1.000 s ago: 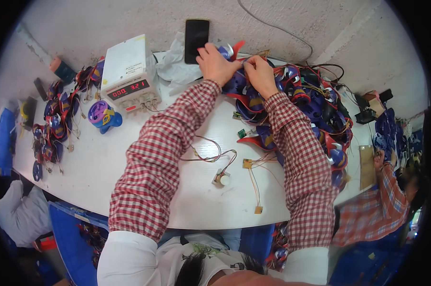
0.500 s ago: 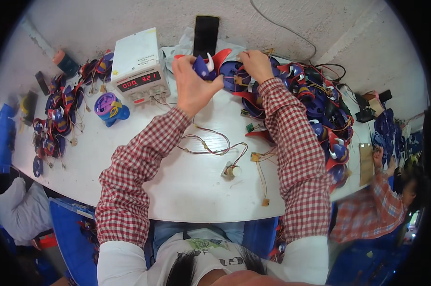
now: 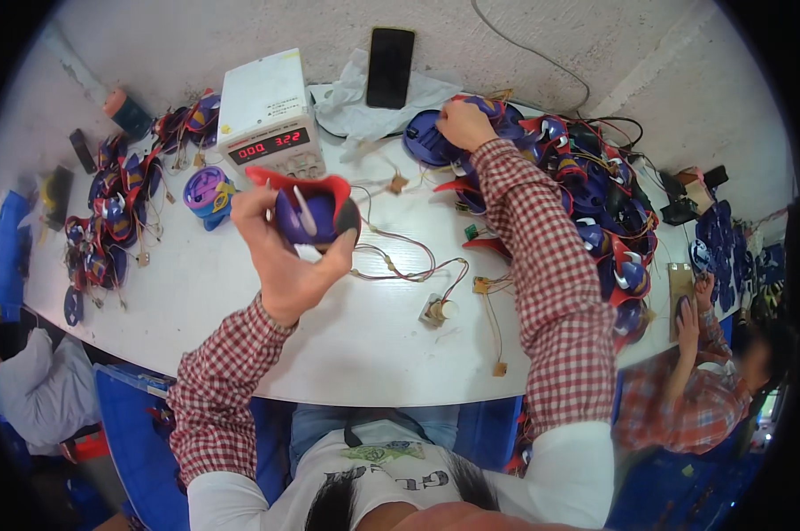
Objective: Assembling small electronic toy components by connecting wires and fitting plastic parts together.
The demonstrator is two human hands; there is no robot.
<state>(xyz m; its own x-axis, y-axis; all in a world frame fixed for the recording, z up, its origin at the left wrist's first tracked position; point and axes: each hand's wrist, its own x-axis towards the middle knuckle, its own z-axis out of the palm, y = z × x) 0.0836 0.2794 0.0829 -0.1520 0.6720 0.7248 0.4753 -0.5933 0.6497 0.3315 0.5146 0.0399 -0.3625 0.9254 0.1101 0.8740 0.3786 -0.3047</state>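
Observation:
My left hand [image 3: 280, 265] grips a purple and red toy head [image 3: 302, 217] with white horns, lifted over the table left of centre. Thumb and fingers wrap its sides. Up at the table's back, my right hand [image 3: 468, 124] is closed at the edge of a round purple shell [image 3: 425, 137] whose hollow side faces up; its fingertips are partly hidden. Between the hands, a small tan circuit board [image 3: 398, 184] on thin wires lies on the white table [image 3: 373, 341]. Nearer me, a bundle of wires [image 3: 409, 270] leads to a small part with a white knob [image 3: 440, 310].
A white power supply [image 3: 267, 106] with a red display stands at back left, beside a purple and blue round container [image 3: 209, 196]. A phone [image 3: 390, 67] leans at the wall. Toy parts pile up right [image 3: 595, 195] and left [image 3: 112, 212]. A co-worker [image 3: 683, 389] sits at right.
My left hand has brought the toy head down, left and nearer me, away from the purple shell. My right hand has stayed at the shell. The tan board now lies on the table.

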